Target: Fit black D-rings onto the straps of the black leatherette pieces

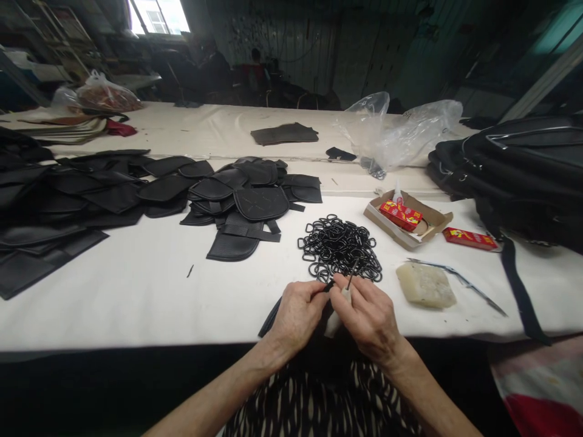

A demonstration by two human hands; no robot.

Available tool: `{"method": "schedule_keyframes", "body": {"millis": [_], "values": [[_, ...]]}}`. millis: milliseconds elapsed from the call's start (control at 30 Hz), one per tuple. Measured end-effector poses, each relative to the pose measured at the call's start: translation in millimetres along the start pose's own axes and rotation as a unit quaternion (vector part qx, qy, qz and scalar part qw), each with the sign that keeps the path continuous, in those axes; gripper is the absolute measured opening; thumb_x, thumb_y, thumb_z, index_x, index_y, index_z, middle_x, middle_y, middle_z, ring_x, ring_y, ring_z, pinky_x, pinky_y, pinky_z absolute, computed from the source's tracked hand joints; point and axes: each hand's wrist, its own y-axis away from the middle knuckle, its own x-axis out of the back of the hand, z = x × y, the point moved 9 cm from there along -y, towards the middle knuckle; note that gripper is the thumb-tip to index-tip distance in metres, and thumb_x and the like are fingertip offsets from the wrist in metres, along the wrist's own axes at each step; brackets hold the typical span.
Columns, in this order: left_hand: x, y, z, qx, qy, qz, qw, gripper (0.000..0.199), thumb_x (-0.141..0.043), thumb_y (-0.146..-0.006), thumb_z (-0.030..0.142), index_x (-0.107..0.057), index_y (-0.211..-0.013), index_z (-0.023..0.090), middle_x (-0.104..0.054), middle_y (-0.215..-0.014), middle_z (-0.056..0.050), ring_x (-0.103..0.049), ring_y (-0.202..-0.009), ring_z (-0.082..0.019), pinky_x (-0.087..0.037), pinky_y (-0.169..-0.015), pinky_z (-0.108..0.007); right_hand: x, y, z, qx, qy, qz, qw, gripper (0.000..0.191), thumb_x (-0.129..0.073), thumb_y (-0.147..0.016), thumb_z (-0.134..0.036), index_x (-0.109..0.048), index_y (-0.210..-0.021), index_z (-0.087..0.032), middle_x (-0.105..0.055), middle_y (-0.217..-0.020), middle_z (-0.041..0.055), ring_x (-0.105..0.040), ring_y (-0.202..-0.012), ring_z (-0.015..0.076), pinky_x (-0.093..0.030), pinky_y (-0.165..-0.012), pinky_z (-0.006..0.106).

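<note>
At the table's front edge, my left hand (294,312) is closed, pinching a black flap piece (269,318) by what looks like its strap. My right hand (370,311) is wrapped round an awl with a whitish handle (334,324), its thin metal spike pointing up and away. The right fingertips also meet the black strap beside my left fingers. Most of the flap piece is hidden under my hands. Just beyond them lies a heap of black metal D-rings (341,243).
Black flap pieces (262,203) with straps pile up on the left. To the right are a cardboard box (410,237) with red packets, a yellowish block (426,285), a thin metal tool (473,284) and a black bag (523,164). Clear plastic bags (410,130) lie behind.
</note>
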Motion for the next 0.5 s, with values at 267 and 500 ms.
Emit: {"method": "schedule_keyframes", "body": {"millis": [267, 500], "values": [[-1.1, 0.4, -7.8, 0.003, 0.081, -0.012, 0.997, 0.029, -0.048, -0.078, 0.024, -0.061, -0.102, 0.014, -0.048, -0.054, 0.004, -0.04, -0.049, -0.011, -0.034, -0.05, -0.022, -1.3, 0.9, -2.7, 0.041, 0.007, 0.0, 0.999, 0.015, -0.046, -0.086, -0.007, -0.06, -0.08, -0.013, -0.068, -0.079, 0.0142, -0.061, -0.074, 0.0206, -0.051, -0.066, 0.033], [-1.8, -0.7, -15.0, 0.011, 0.188, -0.031, 0.982, 0.048, -0.051, -0.072, 0.014, -0.053, -0.12, 0.015, -0.053, -0.06, 0.004, -0.044, -0.054, -0.01, -0.038, -0.058, -0.021, -14.0, 3.9, -15.9, 0.028, -0.069, 0.008, 0.997, 0.014, -0.048, -0.082, -0.004, -0.059, -0.077, -0.011, -0.066, -0.075, 0.0168, -0.06, -0.072, 0.0238, -0.051, -0.063, 0.037]]}}
